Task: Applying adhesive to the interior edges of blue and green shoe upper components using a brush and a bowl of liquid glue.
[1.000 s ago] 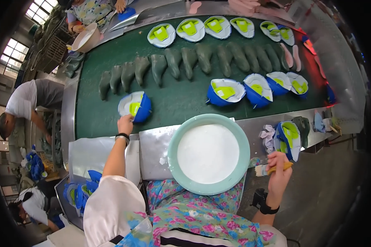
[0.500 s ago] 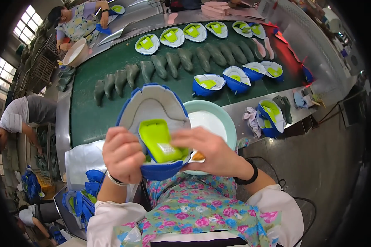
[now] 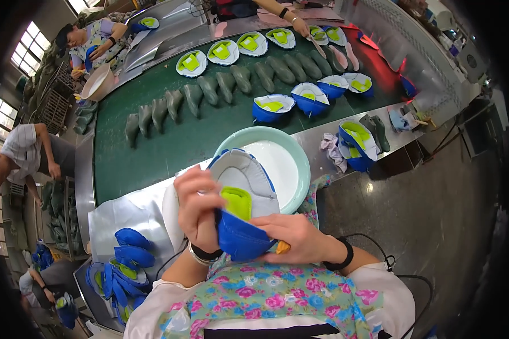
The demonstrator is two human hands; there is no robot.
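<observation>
A cup-shaped shoe upper of blue outer fabric, with a white lining and a lime-green tongue (image 3: 243, 206), was tilted between the person's two bare hands, above the floral apron (image 3: 277, 282) and just on the near side of a round, pale green plastic basin (image 3: 304, 175) of white liquid. The right hand (image 3: 300, 237) was clamped on the upper's near right edge and also kept the orange-yellow handle of a brush (image 3: 283, 247) tucked in its fingers; the bristles were hidden. The left hand (image 3: 201, 209), curled and blurred, was at the upper's left side; how firmly it gripped could not be told.

The step in hand looked like turning and settling the upper for brushing. The next move seemed to call for a steady left hold, leaving the right free to bring the brush round.

Half a second earlier, the upper faced the camera more squarely, with the right fingers over the tongue. A co-worker's hand (image 3: 301, 26) had since appeared over the worktable's far side.
</observation>
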